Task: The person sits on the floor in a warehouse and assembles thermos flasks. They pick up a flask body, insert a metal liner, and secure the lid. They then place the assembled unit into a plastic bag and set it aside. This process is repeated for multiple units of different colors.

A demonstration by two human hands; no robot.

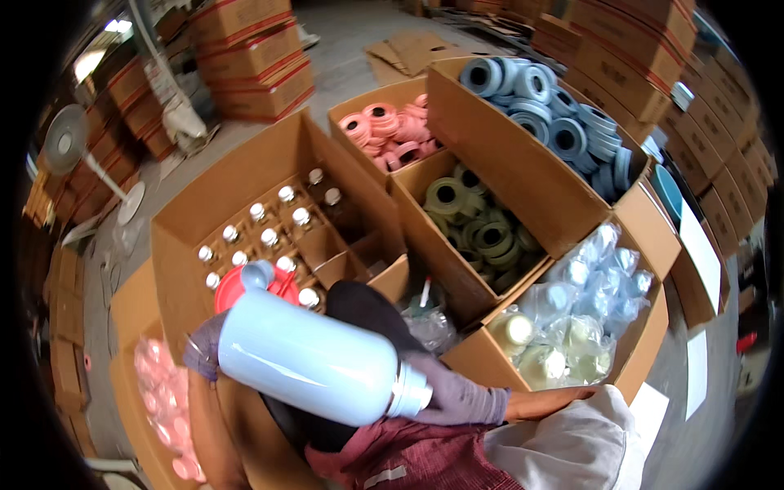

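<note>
A large light-blue bottle (306, 355) lies on its side across my lap, its neck toward the right. My left hand (204, 347), in a purple-grey glove, grips the base end, with most of its fingers hidden behind it. At the neck, my right hand (461, 396), gloved alike, holds the bottle, its fingers partly covered. Just beyond the base sits a round red piece (238, 284), with a small light-blue cup-like part (258, 273) over it; the bottle hides some of both.
Ahead stands a divided carton (245, 180) of white-capped bottles. Cartons beyond hold pink parts (392, 131), blue rings (531, 86) and olive rings (482, 220). Bagged bottles (580, 298) fill a right-hand carton; bagged pink items (162, 392) lie at left. A fan (69, 140) stands far left.
</note>
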